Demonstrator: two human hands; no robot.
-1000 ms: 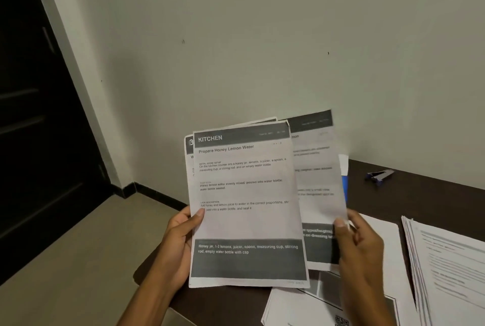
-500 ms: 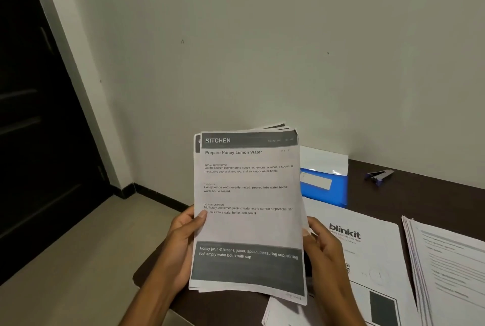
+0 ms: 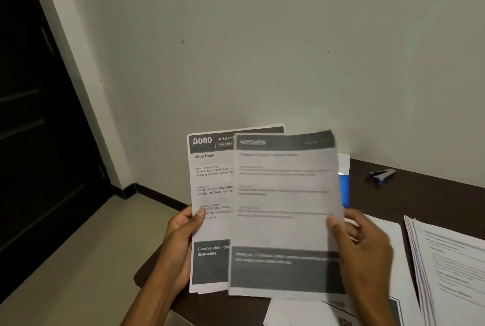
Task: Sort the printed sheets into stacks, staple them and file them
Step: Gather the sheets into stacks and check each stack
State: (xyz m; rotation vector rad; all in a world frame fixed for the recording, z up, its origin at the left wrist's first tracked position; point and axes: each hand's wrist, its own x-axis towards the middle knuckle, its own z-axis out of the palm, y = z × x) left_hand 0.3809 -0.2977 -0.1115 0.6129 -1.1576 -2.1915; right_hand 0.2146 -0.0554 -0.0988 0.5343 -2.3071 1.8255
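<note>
My left hand (image 3: pixel 181 244) grips a bundle of printed sheets (image 3: pixel 210 223) upright above the table edge; its top page reads "Wipe Desk". My right hand (image 3: pixel 364 247) pinches the right edge of a single "Kitchen" sheet (image 3: pixel 283 210), blurred with motion, which overlaps the bundle's right half. A thick stack of printed sheets (image 3: pixel 451 260) lies on the dark table (image 3: pixel 425 189) at the right. A blue and silver stapler (image 3: pixel 380 175) sits near the wall. A blue folder (image 3: pixel 344 186) peeks out behind the held sheet.
White printed paper (image 3: pixel 309 312) lies flat on the table under my hands. A pale wall rises right behind the table. A dark door (image 3: pixel 39 115) stands at the left, with beige floor (image 3: pixel 78 260) below it.
My right hand has taken the "Kitchen" sheet off the front of the bundle and drawn it to the right, uncovering the "Wipe Desk" page in my left hand.
</note>
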